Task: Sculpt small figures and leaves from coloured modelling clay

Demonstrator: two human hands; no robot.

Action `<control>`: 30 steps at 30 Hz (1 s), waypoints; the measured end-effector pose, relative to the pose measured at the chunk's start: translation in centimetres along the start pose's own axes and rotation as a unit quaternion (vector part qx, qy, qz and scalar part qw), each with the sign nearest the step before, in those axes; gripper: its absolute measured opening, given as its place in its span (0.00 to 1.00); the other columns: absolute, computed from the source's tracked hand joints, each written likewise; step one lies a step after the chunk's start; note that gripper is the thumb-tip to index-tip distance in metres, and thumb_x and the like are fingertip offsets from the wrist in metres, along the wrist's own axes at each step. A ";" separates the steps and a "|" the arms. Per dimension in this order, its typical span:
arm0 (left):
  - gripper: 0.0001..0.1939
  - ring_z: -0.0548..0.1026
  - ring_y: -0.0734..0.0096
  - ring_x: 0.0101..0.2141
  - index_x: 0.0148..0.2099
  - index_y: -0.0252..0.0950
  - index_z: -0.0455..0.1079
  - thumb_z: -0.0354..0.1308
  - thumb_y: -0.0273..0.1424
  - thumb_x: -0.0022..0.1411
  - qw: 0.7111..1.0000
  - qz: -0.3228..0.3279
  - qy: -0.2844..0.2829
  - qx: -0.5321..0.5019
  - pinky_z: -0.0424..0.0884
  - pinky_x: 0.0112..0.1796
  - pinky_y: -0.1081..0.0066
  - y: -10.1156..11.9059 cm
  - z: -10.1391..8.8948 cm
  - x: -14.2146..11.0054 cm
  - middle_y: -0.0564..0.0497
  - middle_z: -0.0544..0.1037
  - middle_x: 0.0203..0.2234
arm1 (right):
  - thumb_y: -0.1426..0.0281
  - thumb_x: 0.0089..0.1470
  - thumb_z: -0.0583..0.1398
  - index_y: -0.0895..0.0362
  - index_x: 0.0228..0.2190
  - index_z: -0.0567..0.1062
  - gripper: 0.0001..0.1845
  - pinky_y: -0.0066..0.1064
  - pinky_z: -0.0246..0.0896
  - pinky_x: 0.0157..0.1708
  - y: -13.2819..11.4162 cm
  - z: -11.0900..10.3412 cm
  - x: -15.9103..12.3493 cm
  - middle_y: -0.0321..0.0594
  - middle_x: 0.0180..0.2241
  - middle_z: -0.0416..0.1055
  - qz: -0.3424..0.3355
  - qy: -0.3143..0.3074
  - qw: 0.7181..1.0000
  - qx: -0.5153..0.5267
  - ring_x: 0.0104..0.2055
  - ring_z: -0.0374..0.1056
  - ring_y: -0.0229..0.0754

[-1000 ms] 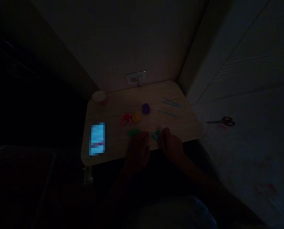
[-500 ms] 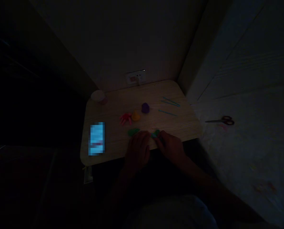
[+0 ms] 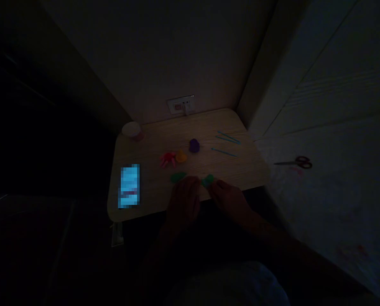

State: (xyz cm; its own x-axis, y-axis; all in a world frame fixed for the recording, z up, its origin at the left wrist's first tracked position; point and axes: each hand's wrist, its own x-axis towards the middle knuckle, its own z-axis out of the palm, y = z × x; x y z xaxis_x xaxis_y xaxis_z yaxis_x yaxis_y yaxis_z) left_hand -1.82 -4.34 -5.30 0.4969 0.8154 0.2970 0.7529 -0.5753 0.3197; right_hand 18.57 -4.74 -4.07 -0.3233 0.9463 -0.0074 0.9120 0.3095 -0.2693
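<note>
The scene is very dark. My left hand [image 3: 184, 197] rests at the table's front edge with its fingers curled together; their tips meet the left end of a small green piece of modelling clay [image 3: 207, 180]. A paler bluish patch shows on that clay. On its right side my right hand [image 3: 228, 197] has its fingers pressed together against the lower edge. A second, longer green clay piece [image 3: 178, 177] lies just beyond my left knuckles. Behind it are a red-and-pink clay figure with legs [image 3: 168, 159], a yellow clay lump [image 3: 181, 157] and a purple clay lump [image 3: 194, 145].
Several thin blue sticks [image 3: 224, 152] lie at the table's right. A phone with a lit, blurred screen [image 3: 129, 186] is on the left, and a pale tub [image 3: 132, 131] stands behind it. Scissors [image 3: 296, 163] lie beyond the right edge. A wall socket [image 3: 181, 105] is behind the table.
My right hand has come down from the far side of the small green clay to its near right edge. My left hand has hardly moved.
</note>
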 end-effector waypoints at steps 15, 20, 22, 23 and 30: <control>0.27 0.69 0.49 0.63 0.70 0.35 0.59 0.50 0.26 0.70 1.000 -0.006 0.012 0.003 0.63 0.63 0.47 -0.3 0.2 -0.3 0.38 0.73 0.61 | 0.76 0.68 0.56 0.56 0.52 0.76 0.15 0.29 0.61 0.33 0.0 0.0 -0.2 0.47 0.45 0.81 -0.028 -0.023 0.999 -0.006 0.40 0.77 0.45; 0.25 0.69 0.50 0.62 0.67 0.33 0.61 0.51 0.26 0.69 1.000 0.003 0.018 0.008 0.63 0.63 0.48 -0.2 0.1 -0.2 0.37 0.73 0.61 | 0.76 0.66 0.57 0.54 0.53 0.77 0.16 0.29 0.59 0.32 0.5 -0.6 0.0 0.46 0.42 0.81 -0.044 -0.030 0.998 -0.028 0.38 0.75 0.44; 0.25 0.69 0.50 0.62 0.67 0.33 0.62 0.52 0.26 0.69 1.000 0.003 0.015 0.008 0.63 0.63 0.50 -0.1 0.1 -0.1 0.38 0.73 0.61 | 0.74 0.66 0.58 0.54 0.51 0.78 0.14 0.29 0.58 0.32 0.9 -0.5 0.1 0.45 0.40 0.82 -0.052 -0.027 0.998 -0.030 0.38 0.75 0.44; 0.25 0.69 0.50 0.62 0.67 0.33 0.62 0.52 0.26 0.69 1.000 0.003 0.013 0.008 0.63 0.63 0.50 -0.1 0.0 -0.1 0.38 0.73 0.61 | 0.74 0.66 0.59 0.53 0.50 0.78 0.13 0.29 0.58 0.32 1.0 -0.4 0.2 0.45 0.40 0.82 -0.055 -0.024 0.998 -0.029 0.38 0.75 0.44; 0.26 0.67 0.50 0.63 0.68 0.32 0.62 0.52 0.25 0.69 1.000 0.004 0.008 0.005 0.62 0.63 0.49 -0.2 0.0 -0.1 0.37 0.72 0.61 | 0.65 0.71 0.56 0.57 0.45 0.79 0.13 0.30 0.57 0.32 1.7 0.8 0.2 0.47 0.38 0.81 -0.014 0.017 1.000 -0.009 0.37 0.75 0.45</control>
State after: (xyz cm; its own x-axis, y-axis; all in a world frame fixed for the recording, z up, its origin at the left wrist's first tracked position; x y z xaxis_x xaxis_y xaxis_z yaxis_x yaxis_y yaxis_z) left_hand -2.04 -4.36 -5.38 0.4958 0.8096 0.3141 0.7532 -0.5810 0.3085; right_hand 19.84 -4.06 -5.31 -0.3402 0.9398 0.0327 0.9074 0.3372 -0.2507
